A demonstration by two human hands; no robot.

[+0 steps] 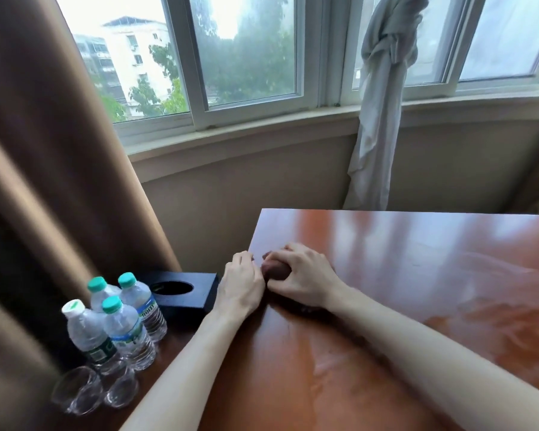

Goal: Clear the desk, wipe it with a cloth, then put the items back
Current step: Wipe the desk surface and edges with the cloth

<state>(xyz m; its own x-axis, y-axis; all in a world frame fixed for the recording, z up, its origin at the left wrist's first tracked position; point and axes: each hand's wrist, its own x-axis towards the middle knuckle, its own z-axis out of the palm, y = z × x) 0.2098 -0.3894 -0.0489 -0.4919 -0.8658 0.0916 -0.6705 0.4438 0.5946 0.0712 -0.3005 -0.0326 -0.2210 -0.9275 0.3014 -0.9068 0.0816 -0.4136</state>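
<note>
**Wiping at the desk's left edge**

Pressing down on a dark brownish cloth (pixel 276 271) with the right hand (pixel 305 276), fingers curled and closed around the bunched fabric, right at the near-left part of the desk (pixel 402 275). Resting just beside it, the left hand (pixel 241 283), palm down on the desk's left edge, fingers together and loosely bent, gripping nothing that can be made out. Gleaming over the rest of the desk, reddish polished wood with window glare and smeared streaks (wet or just reflection, cannot tell).

Standing off the desk's left side on a lower dark surface: four water bottles (pixel 119 321) in a tight cluster, three with green caps and one with a white cap. Nearer than the bottles, two clear drinking glasses (pixel 94 390) side by side. Beyond the bottles, touching the desk's left edge, a black tissue box (pixel 184 292) with a round opening on top.
</note>
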